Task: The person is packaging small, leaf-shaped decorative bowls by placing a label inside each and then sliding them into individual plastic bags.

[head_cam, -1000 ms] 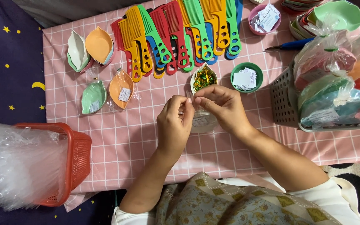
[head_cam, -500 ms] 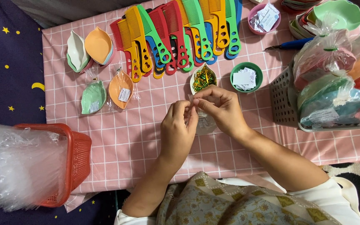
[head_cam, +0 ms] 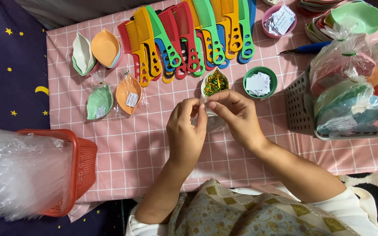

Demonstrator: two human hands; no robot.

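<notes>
My left hand (head_cam: pixel 185 131) and my right hand (head_cam: pixel 233 114) meet over the pink checked cloth (head_cam: pixel 127 148). Their fingertips pinch the gathered top of a small clear plastic bag (head_cam: pixel 214 123), whose body hangs below between the hands. What is inside the bag is hidden. Just beyond the fingers sits a white leaf-shaped dish of green and gold twist ties (head_cam: pixel 215 83). A green round bowl of paper slips (head_cam: pixel 260 82) stands to its right.
Coloured combs (head_cam: pixel 184 39) lie fanned along the far edge. Two bagged leaf dishes (head_cam: pixel 114 98) and stacked loose ones (head_cam: pixel 95 52) lie at left. A red basket of clear bags (head_cam: pixel 31 175) stands at near left, a grey basket of bagged dishes (head_cam: pixel 351 96) at right.
Both hands have stayed together at the bag's top, shifting slightly. The fingers work at the neck of the bag.
</notes>
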